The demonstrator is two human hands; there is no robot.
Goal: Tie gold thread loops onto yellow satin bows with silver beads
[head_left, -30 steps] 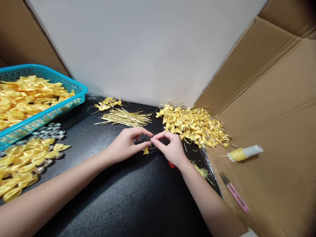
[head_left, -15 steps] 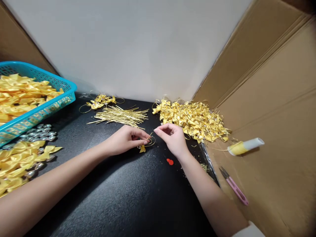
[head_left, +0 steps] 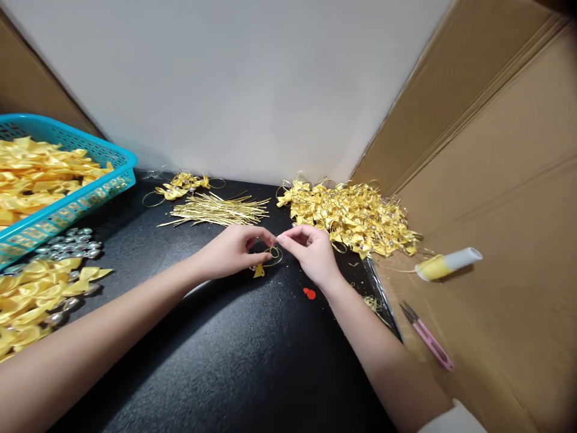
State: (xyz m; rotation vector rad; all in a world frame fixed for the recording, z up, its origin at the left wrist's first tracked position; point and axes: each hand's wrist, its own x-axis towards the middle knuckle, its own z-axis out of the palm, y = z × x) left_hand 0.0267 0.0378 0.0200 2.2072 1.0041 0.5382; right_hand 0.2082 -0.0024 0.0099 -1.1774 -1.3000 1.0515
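My left hand [head_left: 232, 252] is over the black table with its thumb against a thin gold cord loop [head_left: 281, 257]. Its index finger is lifted away from the thumb and reaches the fingertips of my right hand. Below the thumb hangs a small yellow ribbon bow [head_left: 258, 272] attached to the loop. My right hand [head_left: 313, 252] is pinched at the top of the loop, apparently on the cord's end, which the fingertips hide. Behind my left hand lies a bundle of gold twist ties [head_left: 216, 209].
A heap of finished yellow bows [head_left: 351, 216] lies at the back right, a few more [head_left: 183, 185] at the back left. At left are a blue basket [head_left: 128, 161] of ribbon pieces, clear beads [head_left: 72, 245] and loose bows [head_left: 36, 294]. Pink thread snips [head_left: 430, 341] and a cord tube [head_left: 451, 263] rest on cardboard at right.
My right fingertips have moved slightly left and now meet my left index finger, which has lifted off the thumb. The cord end that showed between the hands is now covered.
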